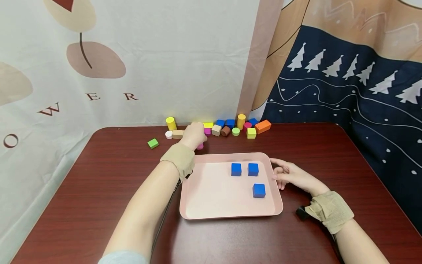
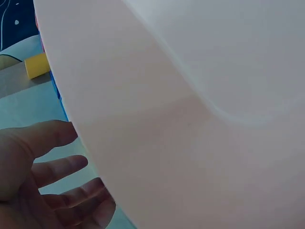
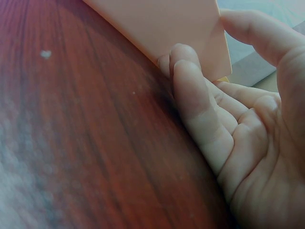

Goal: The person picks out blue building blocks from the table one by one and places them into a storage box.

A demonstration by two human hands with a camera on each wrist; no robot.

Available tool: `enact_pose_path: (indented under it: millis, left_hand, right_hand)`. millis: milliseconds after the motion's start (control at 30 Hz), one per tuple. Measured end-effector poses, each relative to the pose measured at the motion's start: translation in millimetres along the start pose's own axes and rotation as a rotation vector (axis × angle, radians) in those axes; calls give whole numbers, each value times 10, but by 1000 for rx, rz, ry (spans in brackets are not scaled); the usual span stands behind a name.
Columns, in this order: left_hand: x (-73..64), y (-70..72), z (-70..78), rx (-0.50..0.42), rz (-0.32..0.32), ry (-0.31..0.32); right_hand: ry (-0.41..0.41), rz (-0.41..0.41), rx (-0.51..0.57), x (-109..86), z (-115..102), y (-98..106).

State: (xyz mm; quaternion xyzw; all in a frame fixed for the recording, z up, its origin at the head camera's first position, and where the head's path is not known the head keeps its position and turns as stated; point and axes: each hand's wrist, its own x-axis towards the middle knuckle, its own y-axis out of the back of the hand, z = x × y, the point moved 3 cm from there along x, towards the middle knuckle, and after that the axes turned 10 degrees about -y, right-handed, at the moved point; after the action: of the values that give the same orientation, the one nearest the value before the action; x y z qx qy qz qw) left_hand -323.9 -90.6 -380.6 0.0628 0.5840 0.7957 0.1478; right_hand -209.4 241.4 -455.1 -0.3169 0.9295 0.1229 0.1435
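My left hand [image 1: 193, 135] reaches past the tray's far left corner, over the row of blocks, palm down. The left wrist view has its fingers [image 2: 62, 171] loosely spread, with nothing between them and the thumb; the tray's rim fills the foreground. A magenta block [image 1: 200, 146] shows just under this hand. At the right side of the pink tray [image 1: 214, 205], my right hand [image 1: 293, 178] grips the edge, thumb at the rim and the other fingers [image 3: 193, 90] curled against the outer side. Three blue cubes [image 1: 258, 190] sit in the tray's right half.
Along the wall lie several blocks: yellow cylinders [image 1: 171, 123], a wooden block [image 1: 178, 134], a brown cylinder [image 1: 225, 131], a yellow-green cube [image 1: 251, 133] and an orange block [image 1: 263, 127]. A green block [image 1: 153, 143] lies apart at left on the dark red table [image 1: 115, 205].
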Motion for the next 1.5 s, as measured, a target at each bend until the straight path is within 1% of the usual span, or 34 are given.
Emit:
enact_pose_path:
  millis: [267,600,900,1133,1333,1500]
  left_hand:
    - [9,-24,2,43,29,-29]
    - [-3,-23,-1,19,37,-38]
    - [0,-26,17,27,11,-39]
    - [-6,-13,55,7,-18,-45]
    - [-14,9,86,52,-24,-76]
    - [-21,34,95,72,-20,-79]
  right_hand:
    - [2,3,-12,-6,-2,-9]
    - [-1,6,-14,-4,-6,-18]
    - [-5,7,-16,-9,-22,-13]
    - [-6,12,-19,-7,-17,-2]
    - [-1,8,-13,-3,-13,-3]
    - [2,6,-14,-5,-14,-8]
